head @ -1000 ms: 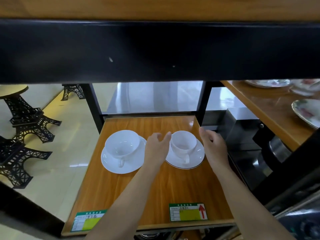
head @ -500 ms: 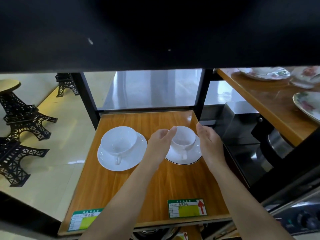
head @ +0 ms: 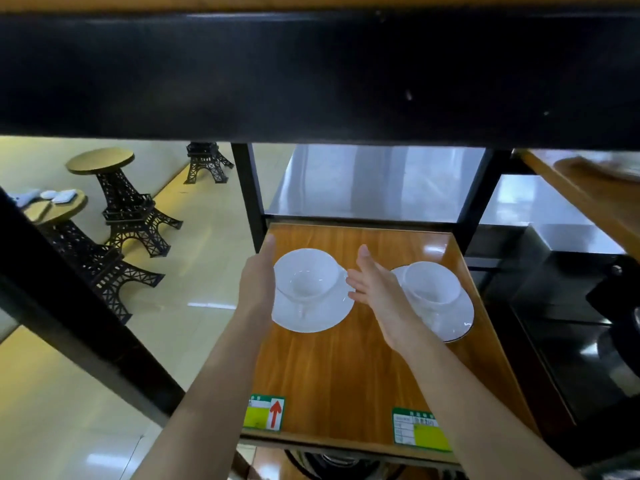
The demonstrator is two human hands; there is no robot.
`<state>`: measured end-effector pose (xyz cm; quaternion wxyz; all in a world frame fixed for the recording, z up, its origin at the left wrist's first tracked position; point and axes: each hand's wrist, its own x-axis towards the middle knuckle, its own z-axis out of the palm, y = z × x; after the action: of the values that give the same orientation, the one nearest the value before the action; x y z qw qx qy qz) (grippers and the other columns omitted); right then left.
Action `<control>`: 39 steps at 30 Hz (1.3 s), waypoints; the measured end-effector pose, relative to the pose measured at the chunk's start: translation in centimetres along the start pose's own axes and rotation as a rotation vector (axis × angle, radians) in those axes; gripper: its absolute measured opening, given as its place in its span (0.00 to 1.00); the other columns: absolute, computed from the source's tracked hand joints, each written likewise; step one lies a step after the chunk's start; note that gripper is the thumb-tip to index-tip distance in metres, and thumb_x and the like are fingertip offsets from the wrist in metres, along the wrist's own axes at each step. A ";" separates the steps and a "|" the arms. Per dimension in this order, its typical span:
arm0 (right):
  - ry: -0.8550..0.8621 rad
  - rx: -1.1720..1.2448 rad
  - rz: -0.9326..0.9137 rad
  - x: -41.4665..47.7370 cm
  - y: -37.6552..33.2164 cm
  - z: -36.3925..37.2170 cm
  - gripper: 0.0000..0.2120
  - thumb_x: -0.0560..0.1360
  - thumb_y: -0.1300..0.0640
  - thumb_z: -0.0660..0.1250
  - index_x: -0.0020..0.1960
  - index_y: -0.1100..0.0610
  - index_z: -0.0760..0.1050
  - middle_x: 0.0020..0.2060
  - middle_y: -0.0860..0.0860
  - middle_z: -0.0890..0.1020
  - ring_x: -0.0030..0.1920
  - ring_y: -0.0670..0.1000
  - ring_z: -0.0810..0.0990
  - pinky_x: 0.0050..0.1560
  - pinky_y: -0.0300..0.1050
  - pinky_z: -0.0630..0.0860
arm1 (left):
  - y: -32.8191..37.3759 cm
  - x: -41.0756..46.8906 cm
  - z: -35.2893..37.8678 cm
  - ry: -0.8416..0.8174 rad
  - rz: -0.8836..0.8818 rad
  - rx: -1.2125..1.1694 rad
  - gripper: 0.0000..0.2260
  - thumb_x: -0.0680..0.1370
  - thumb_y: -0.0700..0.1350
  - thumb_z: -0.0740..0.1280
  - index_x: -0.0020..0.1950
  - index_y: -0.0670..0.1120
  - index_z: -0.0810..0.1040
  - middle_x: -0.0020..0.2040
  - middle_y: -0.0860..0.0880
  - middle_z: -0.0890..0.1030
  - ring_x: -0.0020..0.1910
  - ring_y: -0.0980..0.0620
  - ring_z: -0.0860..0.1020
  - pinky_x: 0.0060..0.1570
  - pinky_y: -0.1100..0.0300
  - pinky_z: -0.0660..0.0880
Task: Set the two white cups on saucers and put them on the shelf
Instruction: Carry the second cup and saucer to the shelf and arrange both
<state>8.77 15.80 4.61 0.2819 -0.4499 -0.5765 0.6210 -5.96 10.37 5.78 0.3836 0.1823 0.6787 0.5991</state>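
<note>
Two white cups stand on white saucers on the wooden shelf [head: 349, 372]. The left cup [head: 306, 277] rests on its saucer [head: 322, 315], handle toward me. My left hand [head: 258, 282] is flat against the left side of this cup and saucer. My right hand [head: 375, 284] is on their right side, fingers spread, holding nothing. The right cup [head: 433, 284] sits on a saucer [head: 457, 318] with a dark rim line, partly hidden behind my right hand and wrist.
A black shelf beam [head: 311, 77] hangs overhead. Black posts [head: 247, 195] stand at the back corners. Eiffel-tower-shaped stools [head: 128, 206] stand on the floor at left. Price labels [head: 265, 412] sit on the shelf's front edge. Another wooden shelf [head: 588, 192] lies at right.
Both hands left the right cup and shifted to either side of the left cup. The view swung left, so the shelf now sits further right in the frame.
</note>
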 end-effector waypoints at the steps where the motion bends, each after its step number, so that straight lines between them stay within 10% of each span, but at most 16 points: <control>1: -0.016 0.005 0.008 0.1 0.1 0.3 0.29 0.76 0.37 0.51 0.70 0.53 0.66 0.66 0.55 0.75 0.59 0.51 0.74 0.56 0.42 0.67 | -0.2 -0.2 -0.1 -0.013 -0.024 -0.001 0.28 0.74 0.67 0.57 0.65 0.49 0.72 0.60 0.45 0.77 0.60 0.44 0.74 0.60 0.51 0.67; 13: -0.020 0.015 0.001 0.8 0.0 1.4 0.28 0.78 0.39 0.53 0.73 0.53 0.61 0.68 0.53 0.72 0.64 0.52 0.72 0.61 0.45 0.68 | -1.6 -0.2 -0.9 0.030 -0.086 -0.055 0.29 0.78 0.61 0.57 0.73 0.43 0.66 0.68 0.41 0.73 0.66 0.42 0.71 0.66 0.49 0.66; 18: 0.189 -0.092 -0.028 0.0 1.5 0.8 0.20 0.78 0.43 0.57 0.64 0.55 0.69 0.48 0.47 0.77 0.47 0.47 0.77 0.42 0.37 0.73 | -2.1 0.2 -1.6 0.161 -0.006 0.065 0.15 0.80 0.55 0.58 0.45 0.45 0.74 0.45 0.48 0.75 0.50 0.48 0.70 0.50 0.54 0.65; 23: 0.260 -0.328 0.058 -0.6 4.4 0.9 0.18 0.78 0.49 0.60 0.65 0.57 0.68 0.43 0.52 0.80 0.32 0.48 0.80 0.28 0.36 0.76 | -4.1 0.7 -2.6 0.184 -0.049 0.409 0.23 0.77 0.48 0.65 0.68 0.36 0.68 0.60 0.35 0.77 0.54 0.38 0.77 0.51 0.46 0.74; 27: 0.220 -0.286 0.124 -0.7 5.3 1.6 0.21 0.78 0.49 0.61 0.67 0.57 0.67 0.39 0.52 0.80 0.28 0.48 0.80 0.27 0.36 0.77 | -4.6 1.0 -2.7 0.100 -0.083 0.421 0.20 0.78 0.44 0.66 0.68 0.41 0.68 0.41 0.44 0.80 0.36 0.47 0.81 0.35 0.56 0.79; 39: 0.252 -0.226 0.143 -0.2 5.1 2.9 0.14 0.78 0.58 0.62 0.63 0.58 0.72 0.39 0.55 0.84 0.29 0.48 0.79 0.30 0.39 0.78 | -5.8 0.5 -3.1 0.085 -0.042 0.286 0.18 0.78 0.38 0.66 0.68 0.41 0.71 0.55 0.39 0.81 0.46 0.44 0.82 0.48 0.50 0.81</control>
<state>7.16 13.44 -0.53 0.2545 -0.5927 -0.5695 0.5095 -7.31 7.42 0.03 0.3370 0.1956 0.7764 0.4953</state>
